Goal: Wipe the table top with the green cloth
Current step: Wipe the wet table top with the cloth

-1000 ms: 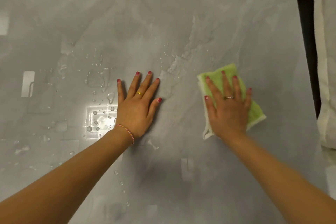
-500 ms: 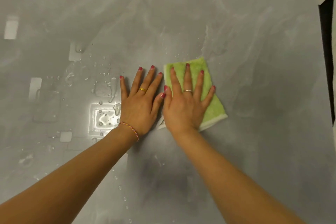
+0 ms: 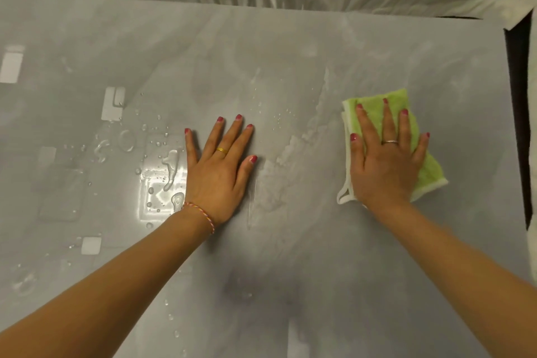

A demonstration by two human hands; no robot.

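Head view: spread fingers [image 3: 390, 122] press green cloth [image 3: 430, 167] on wet grey table top [image 3: 290, 52].

I count two hands, left [image 3: 216, 171] and right [image 3: 385, 160], one green cloth [image 3: 377, 113], one desk [image 3: 290, 256], two rings, one bracelet [image 3: 202, 213].

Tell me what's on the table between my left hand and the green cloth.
In the head view, no object lies between the left hand and the green cloth, only table top with a smeared wet streak and tiny droplets.
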